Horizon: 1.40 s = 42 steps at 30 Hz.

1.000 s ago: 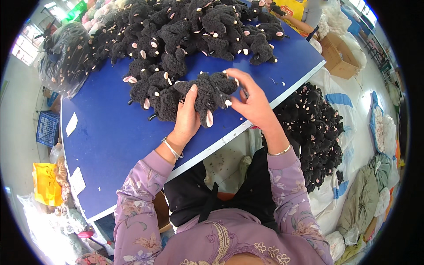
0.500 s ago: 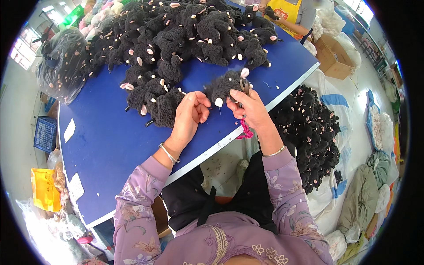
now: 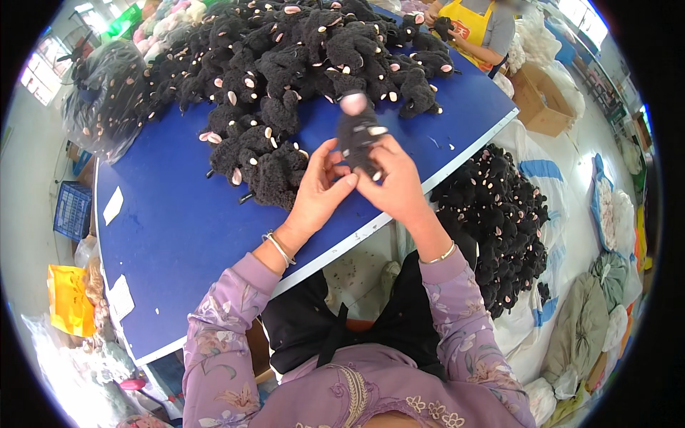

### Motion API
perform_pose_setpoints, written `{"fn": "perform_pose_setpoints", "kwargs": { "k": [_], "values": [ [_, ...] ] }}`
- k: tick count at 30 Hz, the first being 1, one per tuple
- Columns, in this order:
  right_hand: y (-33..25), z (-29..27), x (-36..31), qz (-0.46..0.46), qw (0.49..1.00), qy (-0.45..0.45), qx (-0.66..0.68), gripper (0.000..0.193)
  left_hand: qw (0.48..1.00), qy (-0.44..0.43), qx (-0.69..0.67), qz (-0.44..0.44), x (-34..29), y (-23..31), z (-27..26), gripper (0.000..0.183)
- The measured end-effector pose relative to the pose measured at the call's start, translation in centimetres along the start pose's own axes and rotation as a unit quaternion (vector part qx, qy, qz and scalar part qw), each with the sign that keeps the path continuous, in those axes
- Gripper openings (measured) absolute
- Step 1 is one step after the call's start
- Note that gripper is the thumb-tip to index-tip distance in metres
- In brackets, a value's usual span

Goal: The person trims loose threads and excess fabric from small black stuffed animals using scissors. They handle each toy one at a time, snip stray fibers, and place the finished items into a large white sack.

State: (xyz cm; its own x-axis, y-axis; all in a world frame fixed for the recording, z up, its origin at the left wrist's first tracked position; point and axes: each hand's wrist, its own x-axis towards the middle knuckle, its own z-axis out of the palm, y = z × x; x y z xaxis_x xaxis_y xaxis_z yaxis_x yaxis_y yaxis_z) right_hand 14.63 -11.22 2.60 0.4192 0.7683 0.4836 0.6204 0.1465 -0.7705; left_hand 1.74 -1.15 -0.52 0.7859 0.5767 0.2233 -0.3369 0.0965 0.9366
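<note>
From where I stand, the toy (image 3: 353,135) is blurred, its pale pink part worst, and it is partly covered by the right hand (image 3: 394,178). Whether the left hand's (image 3: 320,191) curled fingers press the toy, I can't tell. The heap (image 3: 282,65) hides much of the tabletop's (image 3: 193,221) far side and runs past the view's upper edge, which also crops a co-worker (image 3: 472,36). A white speck (image 3: 452,147) is too tiny to identify.

Hands (image 3: 397,184) on a black plush toy (image 3: 354,137), blue table (image 3: 207,235), heaped toys (image 3: 285,64)

black plush toy (image 3: 354,133), partly blurred, between hands (image 3: 397,182)
</note>
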Motion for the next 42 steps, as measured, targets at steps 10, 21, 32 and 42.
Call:
{"fn": "perform_pose_setpoints", "kwargs": {
  "k": [10,21,32,42],
  "values": [
    [0.1,-1.0,0.5,0.106,0.966,0.062,0.229,0.018,0.996,0.056,-0.015,-0.065,0.0,-0.1,-1.0,0.013],
    [1.2,-1.4,1.4,0.180,0.939,0.101,0.275,0.012,0.979,-0.076,0.183,-0.055,-1.2,0.4,0.2,0.038],
    [3.0,-3.7,1.3,0.342,0.849,0.072,0.397,0.016,0.992,0.072,0.104,-0.015,-0.2,0.0,0.3,0.025],
    [3.7,-12.4,1.4,-0.023,0.712,0.193,0.674,0.028,0.994,0.036,0.102,-0.024,-0.3,-0.2,0.1,0.032]
  ]
}}
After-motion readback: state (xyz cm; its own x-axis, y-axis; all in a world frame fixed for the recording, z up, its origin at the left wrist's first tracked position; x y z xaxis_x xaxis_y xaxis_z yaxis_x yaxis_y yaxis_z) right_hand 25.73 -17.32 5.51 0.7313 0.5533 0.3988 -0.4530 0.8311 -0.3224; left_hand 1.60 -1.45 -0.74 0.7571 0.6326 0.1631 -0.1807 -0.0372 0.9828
